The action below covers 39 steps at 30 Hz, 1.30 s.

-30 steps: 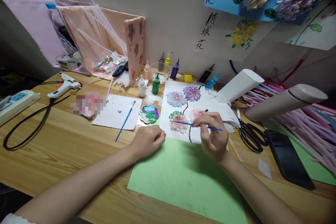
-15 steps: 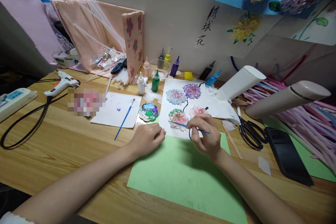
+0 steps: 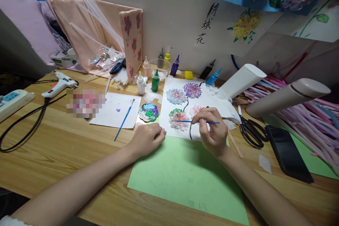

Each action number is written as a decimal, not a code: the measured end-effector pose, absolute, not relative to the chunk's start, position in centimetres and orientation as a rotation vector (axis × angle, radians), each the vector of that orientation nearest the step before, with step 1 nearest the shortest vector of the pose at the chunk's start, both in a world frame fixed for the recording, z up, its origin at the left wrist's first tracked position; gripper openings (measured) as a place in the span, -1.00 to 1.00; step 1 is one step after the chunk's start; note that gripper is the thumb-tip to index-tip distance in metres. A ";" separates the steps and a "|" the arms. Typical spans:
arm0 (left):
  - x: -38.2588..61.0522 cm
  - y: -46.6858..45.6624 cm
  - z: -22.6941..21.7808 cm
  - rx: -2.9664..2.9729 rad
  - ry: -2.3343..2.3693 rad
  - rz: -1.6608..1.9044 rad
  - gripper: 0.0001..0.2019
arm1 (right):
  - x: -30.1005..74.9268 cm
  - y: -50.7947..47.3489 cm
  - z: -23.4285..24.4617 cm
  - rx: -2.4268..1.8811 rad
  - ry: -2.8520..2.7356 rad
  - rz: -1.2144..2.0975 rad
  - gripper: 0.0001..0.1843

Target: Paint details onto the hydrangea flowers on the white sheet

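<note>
My right hand [image 3: 213, 130] pinches a thin blue paintbrush [image 3: 210, 122], held nearly level. Its tip lies at the pink and white petal flower [image 3: 178, 123] with green dabs on its upper left. That flower is on a white paper [image 3: 166, 113], along with a light blue flower [image 3: 176, 96], a purple flower [image 3: 192, 90] and a pink one [image 3: 195, 110] partly behind my hand. Closed in a loose fist, my left hand [image 3: 148, 139] rests at the paper's lower left edge, with no object showing in it. Just beyond it sits a flower-shaped palette [image 3: 148, 112] with green, blue and purple paint.
A second brush [image 3: 124, 120] lies across a white sheet [image 3: 106, 114] at left, near a glue gun [image 3: 59, 84]. Paint bottles [image 3: 155, 80] stand behind. Right are scissors [image 3: 253, 132], a phone [image 3: 288, 153] and a grey flask [image 3: 288, 97]. Green paper [image 3: 185, 180] lies in front.
My right hand has shifted right and a little back toward me, and the brush lies more level, its tip still at the green-dabbed flower. My left hand stays in place. The view has shifted slightly.
</note>
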<state>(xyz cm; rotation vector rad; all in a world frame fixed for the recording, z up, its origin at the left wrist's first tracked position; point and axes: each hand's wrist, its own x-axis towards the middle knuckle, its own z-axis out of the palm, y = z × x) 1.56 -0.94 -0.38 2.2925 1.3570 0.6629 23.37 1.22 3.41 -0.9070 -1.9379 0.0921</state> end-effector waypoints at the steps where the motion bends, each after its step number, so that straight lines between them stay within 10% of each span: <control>1: 1.6 -0.9 -0.4 2.290 1.356 0.662 -0.66 | 23.4 1.3 3.5 -0.910 -1.943 0.099 -0.79; 39: 1.4 -1.0 -0.6 2.272 1.329 0.669 -0.66 | 22.8 0.8 3.5 -0.762 -2.138 -0.046 -0.76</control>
